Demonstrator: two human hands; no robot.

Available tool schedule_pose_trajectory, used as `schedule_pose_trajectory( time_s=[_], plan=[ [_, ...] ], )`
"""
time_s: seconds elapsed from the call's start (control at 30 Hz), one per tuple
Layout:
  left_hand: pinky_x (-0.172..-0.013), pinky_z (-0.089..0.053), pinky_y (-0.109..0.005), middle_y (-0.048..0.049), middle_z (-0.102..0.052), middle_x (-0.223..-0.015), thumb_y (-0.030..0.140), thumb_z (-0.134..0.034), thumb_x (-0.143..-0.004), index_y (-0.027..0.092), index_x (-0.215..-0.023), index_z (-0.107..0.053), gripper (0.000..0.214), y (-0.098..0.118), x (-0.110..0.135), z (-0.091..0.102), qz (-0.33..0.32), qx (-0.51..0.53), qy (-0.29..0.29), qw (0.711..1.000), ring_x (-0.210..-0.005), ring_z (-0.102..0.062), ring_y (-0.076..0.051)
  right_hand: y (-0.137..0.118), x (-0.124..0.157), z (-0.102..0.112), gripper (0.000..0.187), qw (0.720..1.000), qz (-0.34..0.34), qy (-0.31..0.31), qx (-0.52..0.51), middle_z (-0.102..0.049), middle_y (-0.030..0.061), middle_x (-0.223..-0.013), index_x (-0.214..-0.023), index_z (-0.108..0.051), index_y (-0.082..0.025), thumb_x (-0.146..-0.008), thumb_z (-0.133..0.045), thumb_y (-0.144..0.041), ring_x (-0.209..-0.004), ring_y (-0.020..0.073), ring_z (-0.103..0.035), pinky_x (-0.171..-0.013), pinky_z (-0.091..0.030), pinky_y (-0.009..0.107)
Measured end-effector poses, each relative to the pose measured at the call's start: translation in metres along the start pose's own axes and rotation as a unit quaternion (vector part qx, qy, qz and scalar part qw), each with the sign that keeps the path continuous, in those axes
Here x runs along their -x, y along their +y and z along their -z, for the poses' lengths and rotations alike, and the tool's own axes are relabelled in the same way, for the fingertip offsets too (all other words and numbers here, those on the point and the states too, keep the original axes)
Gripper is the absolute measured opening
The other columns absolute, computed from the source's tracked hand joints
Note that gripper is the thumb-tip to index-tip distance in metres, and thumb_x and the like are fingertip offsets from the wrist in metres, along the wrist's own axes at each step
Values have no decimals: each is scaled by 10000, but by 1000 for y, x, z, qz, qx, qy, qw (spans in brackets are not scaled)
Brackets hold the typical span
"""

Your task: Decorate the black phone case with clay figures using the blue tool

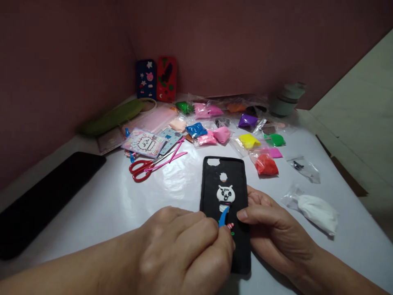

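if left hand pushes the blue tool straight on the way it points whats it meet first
Probably the dark band under the white face on the black case; the tip of the blue tool looks close, but depth is unclear.

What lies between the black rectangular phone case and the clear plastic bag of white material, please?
The head view shows the right grip, holding the case, then white tabletop before the bag.
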State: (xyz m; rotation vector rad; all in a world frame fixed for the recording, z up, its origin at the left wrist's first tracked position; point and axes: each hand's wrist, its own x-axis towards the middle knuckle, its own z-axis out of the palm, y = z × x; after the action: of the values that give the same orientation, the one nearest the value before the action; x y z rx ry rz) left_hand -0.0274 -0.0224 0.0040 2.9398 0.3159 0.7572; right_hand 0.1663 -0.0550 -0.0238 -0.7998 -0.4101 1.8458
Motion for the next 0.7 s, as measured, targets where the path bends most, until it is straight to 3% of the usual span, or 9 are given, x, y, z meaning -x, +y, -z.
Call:
schedule_pose_trajectory(
  time_s=[0.1, 0.23, 0.7],
  plan=[
    [-586, -493, -241, -41, -677, -779, 126, -213, -983, 108, -1038, -578, 369, -1, 2, -1, -21, -10, 17, 1000, -703, -635, -146, 0, 1, 0, 309, 1000, 3, -4, -2, -697, 53, -802, -881, -683, -116, -603, -617, 2, -701, 145, -611, -698, -472, 258],
    [-539, -477, -219, -24, -656, -709, 148, -174, -1001, 105, -1083, -540, 377, 1, 2, -1, 15, -16, 42, 999, -628, -613, -125, 0, 1, -1, 324, 1000, -2, -8, -5, -700, 62, -805, -910, -678, -124, -615, -614, -7, -700, 159, -613, -698, -479, 282],
    [-543, -443, -230, -15, -644, -714, 156, -178, -993, 117, -1091, -531, 368, -5, 3, -2, 10, 55, 29, 998, -639, -591, -130, 0, 0, 0, 317, 1000, -3, -7, -10, -702, 62, -808, -894, -680, -122, -605, -616, -7, -703, 158, -614, -699, -472, 272]
  ],
)
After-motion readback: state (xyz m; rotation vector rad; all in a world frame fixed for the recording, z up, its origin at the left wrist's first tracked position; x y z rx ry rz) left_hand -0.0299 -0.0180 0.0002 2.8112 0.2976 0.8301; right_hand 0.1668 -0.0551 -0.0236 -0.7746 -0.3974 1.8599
